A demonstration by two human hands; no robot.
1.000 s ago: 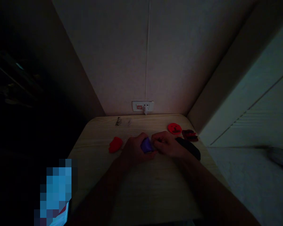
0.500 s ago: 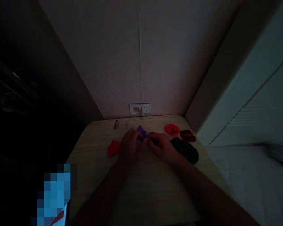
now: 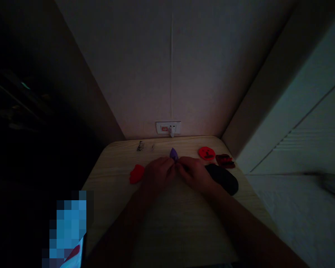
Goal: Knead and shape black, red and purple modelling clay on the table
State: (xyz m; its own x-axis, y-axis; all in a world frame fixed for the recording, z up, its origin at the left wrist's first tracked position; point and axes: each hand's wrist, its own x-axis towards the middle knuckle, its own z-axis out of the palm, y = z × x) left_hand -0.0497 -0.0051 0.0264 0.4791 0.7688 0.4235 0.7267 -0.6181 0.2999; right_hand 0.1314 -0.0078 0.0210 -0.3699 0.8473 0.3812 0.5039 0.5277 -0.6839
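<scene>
1. Purple piece [image 3: 173,154] pokes out beyond my fingertips, its tip toward 12 o'clock. It has just gone from a jagged edge to a smooth point, so I judge it turned or folded; which, I cannot tell.
2. My left hand [image 3: 158,172] pinches its near end from 8 o'clock. My right hand [image 3: 194,172] comes in from 4, fingers curled, tips against it; whether they truly grip, I cannot tell.
3. Around that, on the tabletop [image 3: 162,230]: a red piece [image 3: 136,174] at 8 o'clock beside my left hand, a red disc [image 3: 207,153] at 3, a dark red piece [image 3: 225,161] past it, and a black oblong [image 3: 225,180] at 4.
4. My fingers hide the purple piece's near end; my right arm covers part of the black oblong. Dimness blurs the disc's dark markings, and a pixelated blue patch [image 3: 68,223] at 8 is unreadable.
</scene>
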